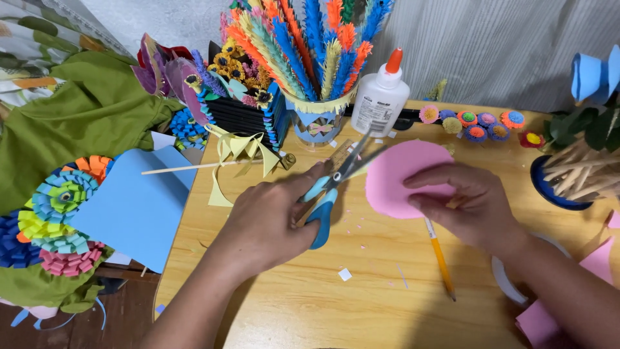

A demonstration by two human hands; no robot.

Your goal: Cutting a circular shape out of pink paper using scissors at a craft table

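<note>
My left hand (274, 220) grips blue-handled scissors (332, 187) whose open blades point up and right at the edge of a pink paper circle (397, 178). My right hand (465, 203) pinches that circle at its right side and holds it just above the wooden table (361, 291). A yellow pencil (440, 258) lies on the table under the right hand.
A white glue bottle (381, 97) stands behind the circle. A cup of paper feathers (316, 119), small paper flowers (475, 123), a blue sheet (139, 207), a pot of wooden sticks (571, 171), a tape roll (510, 281) and pink scraps (597, 262) surround the work spot.
</note>
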